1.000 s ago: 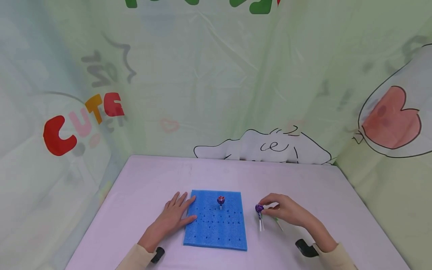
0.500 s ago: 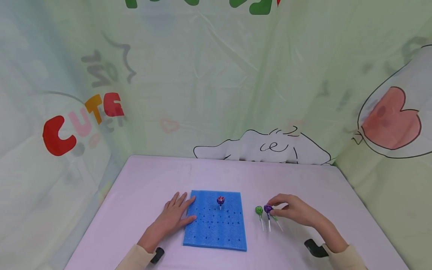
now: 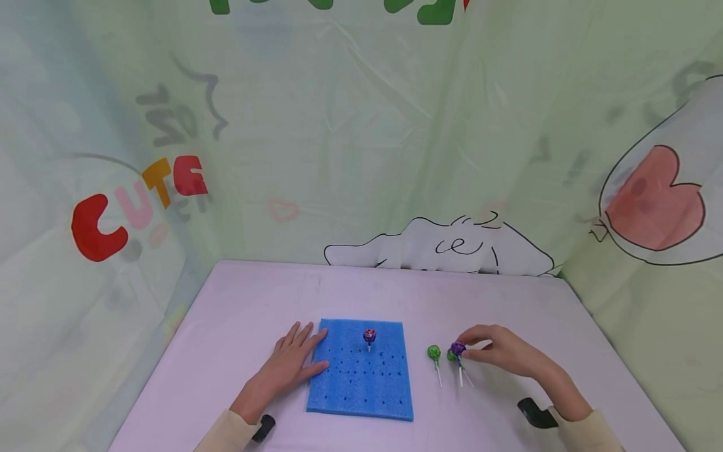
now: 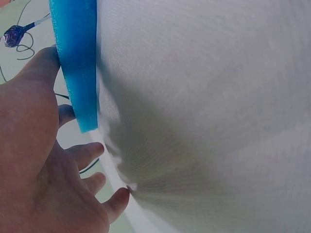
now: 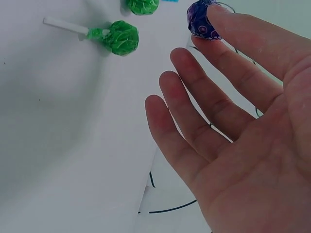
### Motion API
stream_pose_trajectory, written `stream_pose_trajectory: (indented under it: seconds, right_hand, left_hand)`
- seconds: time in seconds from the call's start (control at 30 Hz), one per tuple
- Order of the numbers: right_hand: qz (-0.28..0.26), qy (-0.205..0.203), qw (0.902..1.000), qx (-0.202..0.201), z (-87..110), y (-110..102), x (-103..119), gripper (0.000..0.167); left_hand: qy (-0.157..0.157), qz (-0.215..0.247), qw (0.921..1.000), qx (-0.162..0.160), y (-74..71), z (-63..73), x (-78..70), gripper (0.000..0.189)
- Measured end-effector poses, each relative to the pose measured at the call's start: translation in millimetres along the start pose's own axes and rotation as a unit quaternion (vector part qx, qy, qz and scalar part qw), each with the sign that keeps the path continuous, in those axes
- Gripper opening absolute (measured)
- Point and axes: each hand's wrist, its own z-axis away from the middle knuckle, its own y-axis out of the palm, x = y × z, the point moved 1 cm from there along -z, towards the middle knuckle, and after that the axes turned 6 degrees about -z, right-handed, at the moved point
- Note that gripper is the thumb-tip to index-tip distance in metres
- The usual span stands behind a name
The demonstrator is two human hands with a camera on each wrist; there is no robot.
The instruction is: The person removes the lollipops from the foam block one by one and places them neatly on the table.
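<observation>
My right hand (image 3: 505,351) pinches the head of a purple lollipop (image 3: 458,348) between thumb and index finger, its white stick pointing down. In the right wrist view the purple wrapper (image 5: 200,22) shows at the fingertips, the other fingers extended. Partly behind it in the head view lies a green lollipop (image 3: 451,356). A second green lollipop (image 3: 433,353) lies to the left. My left hand (image 3: 287,365) rests with spread fingers at the left edge of a blue foam board (image 3: 361,389). Another purple lollipop (image 3: 369,336) stands upright in that board.
Rows of small holes dot the foam board. The pale table (image 3: 271,289) ends at a printed curtain (image 3: 367,138) at the back and sides. A black strap (image 3: 536,414) sits at the right wrist, and another (image 3: 263,428) at the left.
My right hand has carried the purple lollipop to the right, away from the board. The left green lollipop has come into view behind it. The left hand stays put.
</observation>
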Motion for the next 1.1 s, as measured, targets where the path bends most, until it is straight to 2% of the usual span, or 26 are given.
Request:
stream_pose_trajectory:
  seconds: [0.47, 0.63, 0.83, 1.1]
  right_hand:
    - [0.026, 0.018, 0.9995, 0.000, -1.7, -9.5, -20.8, 0.027]
    - [0.043, 0.041, 0.9982, 0.002, -3.1, -11.7, -23.0, 0.025]
    - [0.070, 0.076, 0.9946, 0.011, -11.0, -9.2, -26.3, 0.020]
    - [0.079, 0.086, 0.9931, 0.009, -17.1, -2.0, -25.7, 0.020]
  left_hand:
    - [0.002, 0.001, 1.0000, -0.004, 0.1, 0.7, -0.4, 0.071]
    - [0.000, 0.004, 1.0000, -0.004, 0.1, 0.4, 0.0, 0.071]
    - [0.000, -0.012, 0.9999, -0.002, 3.3, -0.1, 1.7, 0.073]
    - [0.005, -0.009, 0.9999, -0.006, 3.6, 0.7, 0.7, 0.073]
